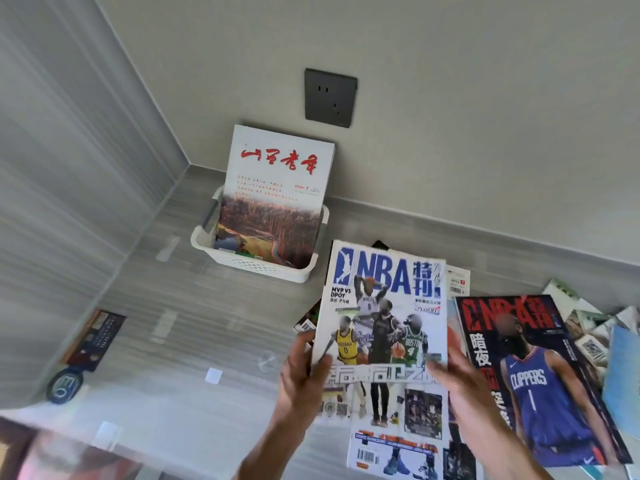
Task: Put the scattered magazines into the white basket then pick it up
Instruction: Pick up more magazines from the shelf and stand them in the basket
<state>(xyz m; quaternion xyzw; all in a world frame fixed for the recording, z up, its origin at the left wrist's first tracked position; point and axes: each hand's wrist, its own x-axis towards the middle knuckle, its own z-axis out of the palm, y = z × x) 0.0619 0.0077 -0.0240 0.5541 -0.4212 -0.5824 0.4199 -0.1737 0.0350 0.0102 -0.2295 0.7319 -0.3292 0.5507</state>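
A white basket (254, 266) stands on the grey surface near the back wall. A white magazine with red calligraphy (277, 188) stands upright in it, leaning on the wall. I hold a blue-and-white NBA magazine (384, 306) lifted in front of me, right of the basket and below it in the frame. My left hand (301, 372) grips its left edge and my right hand (457, 386) grips its right edge. A black-and-red NBA magazine with a Clippers player (540, 382) lies to the right. More magazines (398, 452) lie under and around them.
A dark wall socket (330, 97) sits above the basket. A dark booklet (95, 337) and a round blue badge (64, 386) lie at the left. Small clear and white bits (213, 375) dot the surface. Loose papers (595, 337) spread at the far right.
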